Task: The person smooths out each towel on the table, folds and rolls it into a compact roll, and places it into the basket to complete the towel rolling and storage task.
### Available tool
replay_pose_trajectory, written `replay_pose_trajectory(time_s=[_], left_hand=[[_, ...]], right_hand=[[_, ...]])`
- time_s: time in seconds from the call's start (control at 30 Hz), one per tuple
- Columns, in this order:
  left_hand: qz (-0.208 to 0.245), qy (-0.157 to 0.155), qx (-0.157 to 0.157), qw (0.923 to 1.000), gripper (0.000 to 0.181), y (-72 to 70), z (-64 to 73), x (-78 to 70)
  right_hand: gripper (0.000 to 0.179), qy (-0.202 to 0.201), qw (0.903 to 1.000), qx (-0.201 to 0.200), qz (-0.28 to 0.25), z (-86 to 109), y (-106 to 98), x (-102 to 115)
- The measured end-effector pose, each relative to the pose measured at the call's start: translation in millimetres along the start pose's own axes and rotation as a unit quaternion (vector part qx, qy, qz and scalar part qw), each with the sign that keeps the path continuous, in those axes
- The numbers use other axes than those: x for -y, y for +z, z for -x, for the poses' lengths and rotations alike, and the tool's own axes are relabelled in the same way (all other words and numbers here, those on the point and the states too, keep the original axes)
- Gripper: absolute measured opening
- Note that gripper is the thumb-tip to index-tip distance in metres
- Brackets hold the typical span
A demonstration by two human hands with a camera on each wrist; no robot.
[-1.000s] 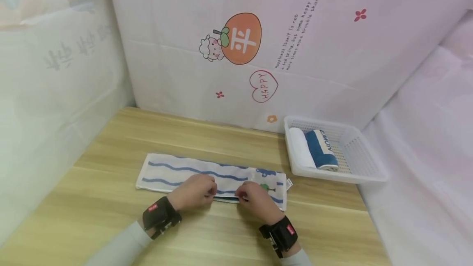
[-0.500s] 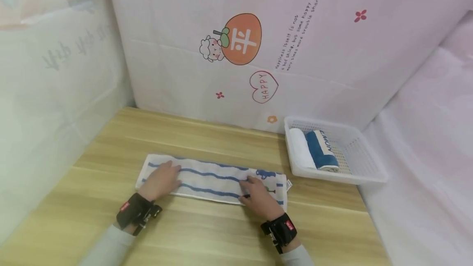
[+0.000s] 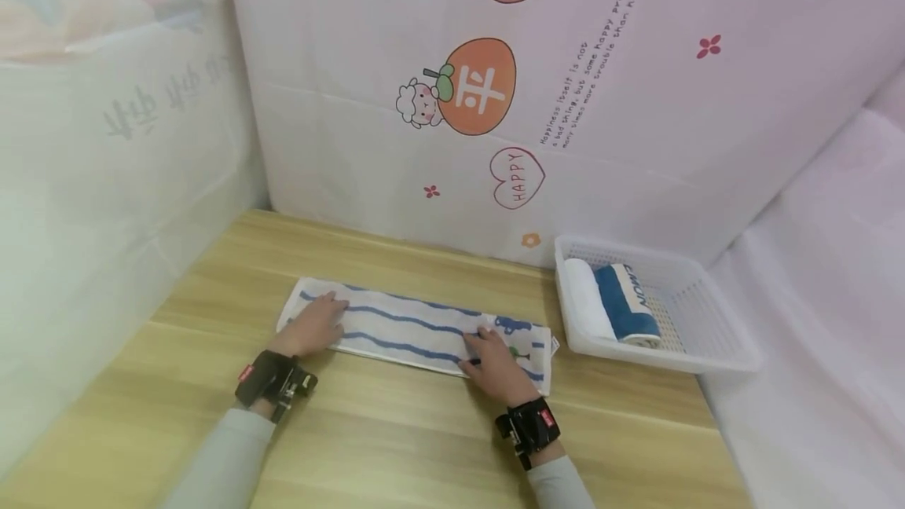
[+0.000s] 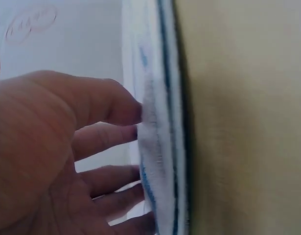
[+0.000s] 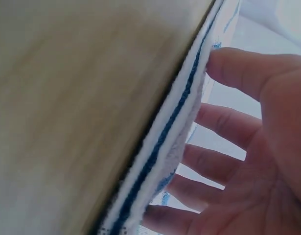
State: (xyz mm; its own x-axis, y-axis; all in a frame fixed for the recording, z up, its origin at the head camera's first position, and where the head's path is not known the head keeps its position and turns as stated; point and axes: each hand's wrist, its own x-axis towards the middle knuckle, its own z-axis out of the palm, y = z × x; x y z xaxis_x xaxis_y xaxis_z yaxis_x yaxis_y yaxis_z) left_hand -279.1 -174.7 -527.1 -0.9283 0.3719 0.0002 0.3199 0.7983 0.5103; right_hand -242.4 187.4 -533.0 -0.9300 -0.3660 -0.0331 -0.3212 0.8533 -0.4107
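Observation:
A white towel (image 3: 403,328) with wavy blue stripes lies folded into a long strip on the wooden table. Blue and green pictures and a small tag show at its right end. My left hand (image 3: 316,326) rests on the towel near its left end, fingers spread and fingertips on the cloth. Nearer the right end, my right hand (image 3: 497,366) touches the top with spread fingers. Both wrist views show the folded layers of the towel (image 4: 157,132) edge-on, with a dark blue layer between white ones. Fingertips of the right hand (image 5: 238,147) meet the upper layer.
At the back right stands a white plastic basket (image 3: 721,352). Inside it lie a rolled white towel (image 3: 588,301) and a rolled blue and cream towel (image 3: 628,305) with lettering. Printed cloth walls (image 3: 353,140) enclose the table (image 3: 396,446) at the back and sides.
Both hands were pinching the towel's near edge at its middle. The left hand then moved left and both now lie with spread fingers on top. The head view has shifted slightly.

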Motion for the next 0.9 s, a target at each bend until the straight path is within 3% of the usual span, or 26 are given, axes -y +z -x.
replay_pose_trajectory(time_s=[0.13,0.2,0.3,0.4,0.47,0.6,0.77,0.9], left_hand=[[0.016,-0.007,-0.012,0.9998,0.046,-8.0,-11.6,-1.5],[0.031,-0.025,-0.026,0.9989,0.045,-12.5,-10.4,-1.1],[0.051,-0.086,-0.064,0.9928,0.050,-17.8,-2.1,6.8],[0.067,-0.163,-0.102,0.9790,0.052,-20.1,9.7,19.7],[0.067,-0.184,-0.115,0.9738,0.050,-21.4,16.1,27.6],[0.078,-0.184,-0.092,0.9755,0.047,-24.3,22.0,33.7],[0.109,-0.181,-0.078,0.9743,0.049,-30.3,20.0,30.0],[0.112,-0.186,-0.084,0.9725,0.029,-37.9,15.1,25.1]], right_hand=[[0.052,0.006,0.9999,-0.005,-0.016,-4.0,-2.2,-5.9],[0.052,0.008,0.9997,-0.002,-0.024,-5.1,-1.1,-8.6],[0.052,0.007,0.9993,0.005,-0.035,-5.2,2.3,-10.9],[0.051,-0.005,0.9991,0.008,-0.042,-4.9,5.1,-11.0],[0.050,-0.016,0.9988,0.007,-0.046,-6.2,4.8,-10.7],[0.050,-0.027,0.9986,0.002,-0.045,-8.7,0.5,-10.5],[0.051,-0.018,0.9988,0.002,-0.045,-11.3,-3.8,-10.7],[0.052,-0.019,0.9987,-0.001,-0.048,-16.5,-3.4,-12.4]])
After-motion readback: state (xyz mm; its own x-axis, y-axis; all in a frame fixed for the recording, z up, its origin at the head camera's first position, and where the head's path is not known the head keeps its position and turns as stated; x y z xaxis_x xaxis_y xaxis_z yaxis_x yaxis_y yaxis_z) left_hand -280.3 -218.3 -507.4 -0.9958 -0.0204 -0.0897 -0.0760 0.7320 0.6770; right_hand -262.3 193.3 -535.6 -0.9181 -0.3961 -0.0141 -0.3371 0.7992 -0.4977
